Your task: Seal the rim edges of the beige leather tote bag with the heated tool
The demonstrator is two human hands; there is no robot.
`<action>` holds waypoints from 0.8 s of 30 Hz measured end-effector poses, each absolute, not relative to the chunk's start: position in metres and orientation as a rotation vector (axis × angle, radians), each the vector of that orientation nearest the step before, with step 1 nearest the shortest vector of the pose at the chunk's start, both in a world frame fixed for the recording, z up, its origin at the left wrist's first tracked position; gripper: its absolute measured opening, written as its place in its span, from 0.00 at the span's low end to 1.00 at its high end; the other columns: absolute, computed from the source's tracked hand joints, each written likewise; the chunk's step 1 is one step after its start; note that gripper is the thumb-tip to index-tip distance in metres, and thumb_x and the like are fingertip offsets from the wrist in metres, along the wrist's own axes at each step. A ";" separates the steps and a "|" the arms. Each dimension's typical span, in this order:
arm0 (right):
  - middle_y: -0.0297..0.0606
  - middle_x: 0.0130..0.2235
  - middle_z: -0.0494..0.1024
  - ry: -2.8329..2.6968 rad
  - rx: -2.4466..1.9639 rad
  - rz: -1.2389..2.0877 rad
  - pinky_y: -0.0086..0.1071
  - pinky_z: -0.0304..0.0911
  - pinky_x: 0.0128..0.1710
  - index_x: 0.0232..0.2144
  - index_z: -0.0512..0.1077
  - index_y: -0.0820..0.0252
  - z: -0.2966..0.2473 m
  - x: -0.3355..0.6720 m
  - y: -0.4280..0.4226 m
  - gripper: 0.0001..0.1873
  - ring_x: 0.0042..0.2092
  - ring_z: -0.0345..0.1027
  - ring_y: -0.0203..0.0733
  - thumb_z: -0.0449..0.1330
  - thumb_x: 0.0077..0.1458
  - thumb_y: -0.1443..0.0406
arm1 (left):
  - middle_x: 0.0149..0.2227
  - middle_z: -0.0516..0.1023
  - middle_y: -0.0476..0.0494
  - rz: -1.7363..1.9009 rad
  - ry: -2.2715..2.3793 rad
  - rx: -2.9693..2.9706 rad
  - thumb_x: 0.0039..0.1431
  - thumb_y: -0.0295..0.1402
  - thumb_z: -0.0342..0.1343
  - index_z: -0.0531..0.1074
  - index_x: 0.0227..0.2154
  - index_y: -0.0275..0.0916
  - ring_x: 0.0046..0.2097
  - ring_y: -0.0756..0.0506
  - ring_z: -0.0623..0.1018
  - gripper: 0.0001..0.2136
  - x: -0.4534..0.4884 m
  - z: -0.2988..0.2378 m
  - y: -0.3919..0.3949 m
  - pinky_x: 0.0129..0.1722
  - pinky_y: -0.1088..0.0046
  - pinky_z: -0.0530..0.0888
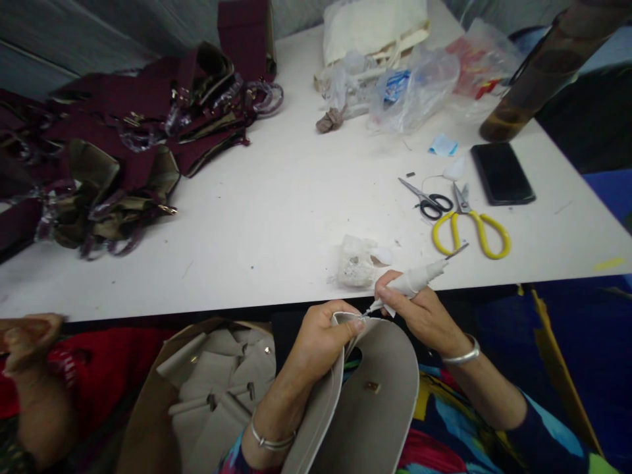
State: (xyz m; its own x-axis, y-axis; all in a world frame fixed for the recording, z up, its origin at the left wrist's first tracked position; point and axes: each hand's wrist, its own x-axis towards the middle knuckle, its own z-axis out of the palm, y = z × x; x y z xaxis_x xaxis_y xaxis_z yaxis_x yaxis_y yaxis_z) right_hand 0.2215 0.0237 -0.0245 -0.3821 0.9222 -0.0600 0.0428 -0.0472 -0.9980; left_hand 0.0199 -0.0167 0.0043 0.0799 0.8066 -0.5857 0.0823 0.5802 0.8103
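Note:
My left hand (316, 342) pinches the upper edge of a beige-grey handbag (388, 408), which stands open against my lap with a small metal fitting inside. My right hand (422, 315) is wrapped around a slim tool (419, 279) with a white-wrapped handle. Its thin pointed tip meets the bag's edge beside my left thumb, and a metal rod sticks out of its other end. Whether the tip has gone into the material, I cannot tell. Just beyond, on the table, lies a crumpled whitish wad (356, 262) with dark specks.
Yellow-handled scissors (481, 230), small black-handled scissors (430, 204) and a phone (502, 174) lie on the white table (276, 217). Maroon bags (128, 105) pile up at left; plastic bags (415, 92) and a dark bottle (538, 76) stand behind. A carton (145, 411) holds beige pieces. Another person's hand (29, 339) shows at left.

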 end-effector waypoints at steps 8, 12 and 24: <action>0.35 0.32 0.70 -1.775 -0.588 1.708 0.34 0.59 0.37 0.32 0.72 0.59 -0.002 0.236 0.040 0.15 0.35 0.63 0.39 0.60 0.69 0.56 | 0.21 0.73 0.49 0.607 1.231 0.689 0.41 0.37 0.70 0.78 0.24 0.34 0.25 0.51 0.67 0.12 0.016 0.005 -0.015 0.27 0.75 0.62; 0.33 0.30 0.69 -1.709 -0.556 1.764 0.35 0.57 0.36 0.31 0.71 0.58 -0.005 0.234 0.038 0.15 0.34 0.61 0.39 0.60 0.68 0.56 | 0.20 0.72 0.49 0.583 1.170 0.635 0.39 0.37 0.71 0.78 0.24 0.34 0.23 0.52 0.65 0.13 0.020 0.002 -0.015 0.26 0.76 0.60; 0.33 0.34 0.74 -1.302 -1.171 1.084 0.35 0.60 0.43 0.37 0.75 0.55 -0.027 0.209 0.036 0.09 0.38 0.67 0.40 0.61 0.69 0.59 | 0.21 0.72 0.51 0.766 1.313 0.505 0.40 0.40 0.73 0.75 0.26 0.36 0.23 0.52 0.66 0.16 0.010 -0.011 -0.011 0.25 0.76 0.61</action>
